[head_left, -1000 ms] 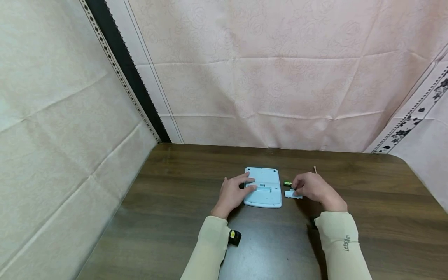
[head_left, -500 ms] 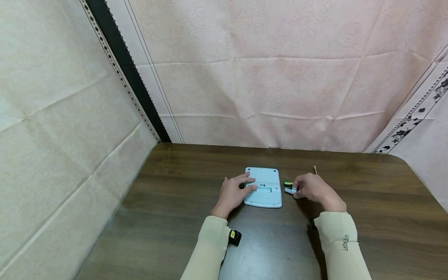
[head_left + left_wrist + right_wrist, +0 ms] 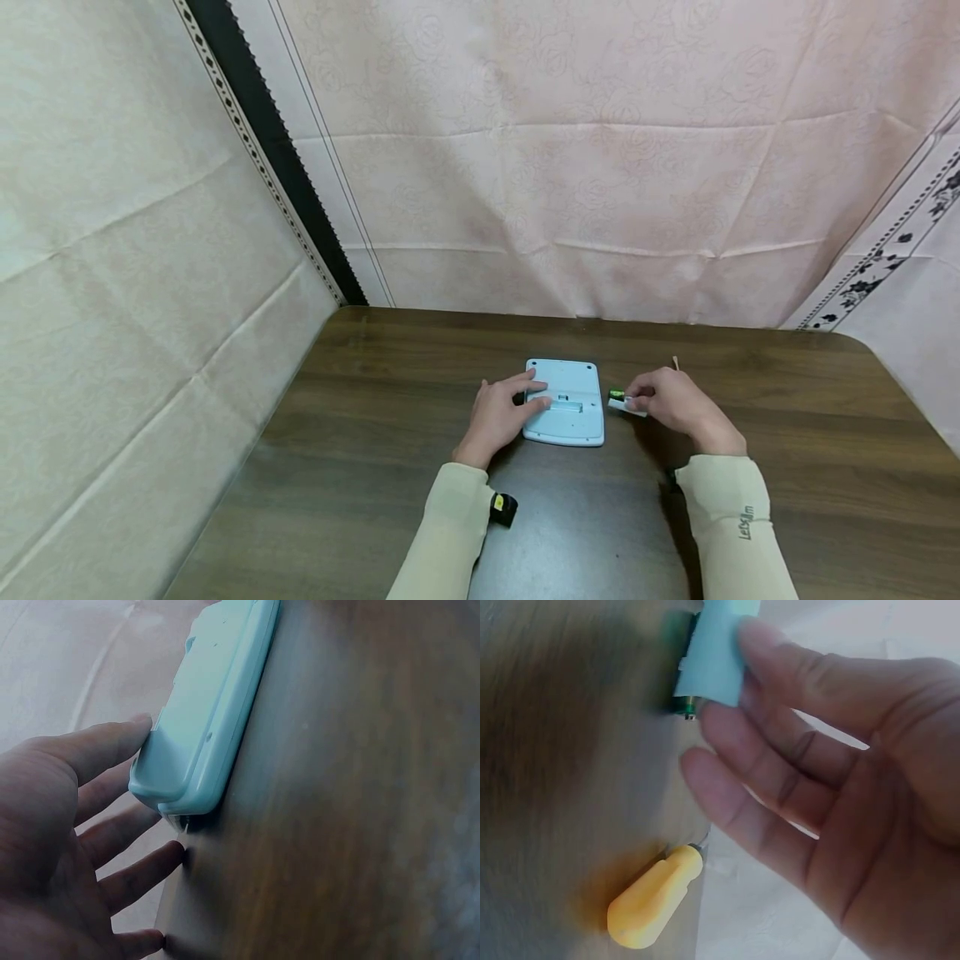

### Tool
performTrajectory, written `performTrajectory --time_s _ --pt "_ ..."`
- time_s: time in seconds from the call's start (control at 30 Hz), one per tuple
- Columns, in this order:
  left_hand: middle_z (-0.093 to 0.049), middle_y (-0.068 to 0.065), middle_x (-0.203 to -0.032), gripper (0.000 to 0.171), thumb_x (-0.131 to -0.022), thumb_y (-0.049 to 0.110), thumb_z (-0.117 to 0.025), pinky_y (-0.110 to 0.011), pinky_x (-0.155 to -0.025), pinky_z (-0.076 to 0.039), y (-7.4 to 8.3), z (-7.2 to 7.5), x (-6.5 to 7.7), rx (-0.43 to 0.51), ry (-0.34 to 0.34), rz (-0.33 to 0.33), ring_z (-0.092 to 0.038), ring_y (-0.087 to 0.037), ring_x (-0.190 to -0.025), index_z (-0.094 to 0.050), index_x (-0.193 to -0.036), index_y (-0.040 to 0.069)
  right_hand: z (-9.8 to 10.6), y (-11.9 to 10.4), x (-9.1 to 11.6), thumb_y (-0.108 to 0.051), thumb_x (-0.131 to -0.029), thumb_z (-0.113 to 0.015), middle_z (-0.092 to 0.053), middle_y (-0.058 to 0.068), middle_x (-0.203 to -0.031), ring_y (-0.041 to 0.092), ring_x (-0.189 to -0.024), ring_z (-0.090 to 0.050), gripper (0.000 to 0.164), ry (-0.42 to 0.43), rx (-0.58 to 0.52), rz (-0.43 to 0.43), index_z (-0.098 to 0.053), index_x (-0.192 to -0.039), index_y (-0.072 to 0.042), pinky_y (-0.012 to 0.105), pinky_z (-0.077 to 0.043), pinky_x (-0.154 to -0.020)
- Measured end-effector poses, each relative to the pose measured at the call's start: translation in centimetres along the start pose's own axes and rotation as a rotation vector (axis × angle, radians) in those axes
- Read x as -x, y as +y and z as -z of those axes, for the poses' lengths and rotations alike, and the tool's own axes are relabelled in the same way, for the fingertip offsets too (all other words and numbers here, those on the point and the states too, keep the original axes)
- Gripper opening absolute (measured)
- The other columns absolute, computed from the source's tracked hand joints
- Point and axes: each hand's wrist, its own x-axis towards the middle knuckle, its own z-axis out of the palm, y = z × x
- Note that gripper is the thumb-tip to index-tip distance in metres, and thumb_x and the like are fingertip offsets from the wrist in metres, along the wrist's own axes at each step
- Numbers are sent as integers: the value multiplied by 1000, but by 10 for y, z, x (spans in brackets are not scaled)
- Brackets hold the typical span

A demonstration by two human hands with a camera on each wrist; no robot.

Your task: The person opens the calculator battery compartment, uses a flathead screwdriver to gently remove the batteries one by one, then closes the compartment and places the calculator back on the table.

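Note:
A light-blue calculator (image 3: 567,427) lies back side up on the wooden table, its battery compartment (image 3: 566,406) uncovered. My left hand (image 3: 498,415) rests at its left edge, thumb and fingers extended over it. In the left wrist view, the thumb touches the casing of the calculator (image 3: 202,712) and the other fingers spread beside it. My right hand (image 3: 678,406) pinches a small light-blue battery cover (image 3: 714,660), held tilted between thumb and fingers. Just behind the cover is a green battery (image 3: 617,394), partly hidden by it in the right wrist view.
A screwdriver with a yellow handle (image 3: 654,900) lies near my right hand, mostly hidden by that hand in the head view. The brown table (image 3: 375,467) meets hanging pale cloth (image 3: 600,192) at its far edge.
In my right hand, the battery cover has turned from flat to tilted and shifted slightly away from me, closer to the battery. My left hand and the calculator have stayed in place.

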Motion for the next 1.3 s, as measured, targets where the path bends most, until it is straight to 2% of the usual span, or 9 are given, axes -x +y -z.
performTrajectory --time_s 0.23,0.57,0.7,0.77,0.9,0.93,1.0,1.07,1.3 --pt "-59 -1 -152 33 -102 31 -75 -69 -124 -9 -1 0 0 9 1 1 -50 -25 -146 -78 -132 17 -1 -6 -1 1 -98 -74 -69 4 -88 22 -80 -59 6 90 -74 44 -75 -103 -3 37 -52 -71" --pt "-59 -1 -153 34 -102 31 -75 -66 -125 -10 -1 1 0 19 0 17 -49 -25 -147 -77 -132 17 -5 -17 -4 -5 -100 -75 -73 8 -96 25 -84 -61 9 259 -70 98 -74 -109 -4 41 -53 -75" --pt "-59 -2 -153 34 -103 32 -74 -66 -125 -11 -1 1 0 15 -3 17 -50 -25 -146 -77 -133 17 -9 -21 -6 -8 -101 -73 -73 9 -100 28 -87 -60 7 314 -74 120 -77 -108 -6 46 -55 -77" --pt "-60 -2 -152 34 -103 31 -74 -67 -125 -12 -1 1 0 7 -3 16 -50 -25 -145 -77 -133 17 -12 -23 -7 -7 -101 -74 -71 8 -98 28 -86 -59 6 338 -71 140 -78 -106 -6 57 -52 -90" --pt "-60 -2 -152 33 -103 31 -74 -69 -124 -13 0 2 1 -14 1 13 -51 -26 -145 -77 -132 17 -17 -29 -11 -8 -99 -76 -65 5 -91 24 -81 -56 4 383 -46 193 -79 -101 -6 54 -52 -86" --pt "-60 -2 -152 33 -103 31 -74 -69 -123 -14 1 2 1 -19 3 13 -51 -26 -145 -78 -132 17 -19 -30 -12 -8 -99 -77 -64 4 -90 23 -79 -55 4 389 -41 204 -80 -101 -6 51 -52 -85" --pt "-61 -3 -152 33 -103 32 -74 -71 -122 -15 1 2 1 -32 6 11 -52 -27 -145 -78 -131 17 -21 -33 -13 -8 -99 -77 -64 3 -90 21 -79 -55 4 388 -43 221 -80 -100 -6 38 -50 -69" --pt "-60 -3 -152 32 -103 32 -74 -71 -122 -15 2 3 1 -43 5 15 -51 -27 -145 -78 -131 17 -24 -37 -14 -9 -98 -78 -65 2 -90 21 -79 -56 3 375 -54 226 -79 -100 -7 33 -50 -67" --pt "-59 -3 -154 32 -105 33 -71 -71 -122 -17 3 5 0 -70 -7 27 -51 -26 -146 -78 -132 18 -35 -46 -19 -7 -98 -78 -69 2 -95 21 -83 -60 4 296 -108 224 -77 -101 -8 34 -56 -71"
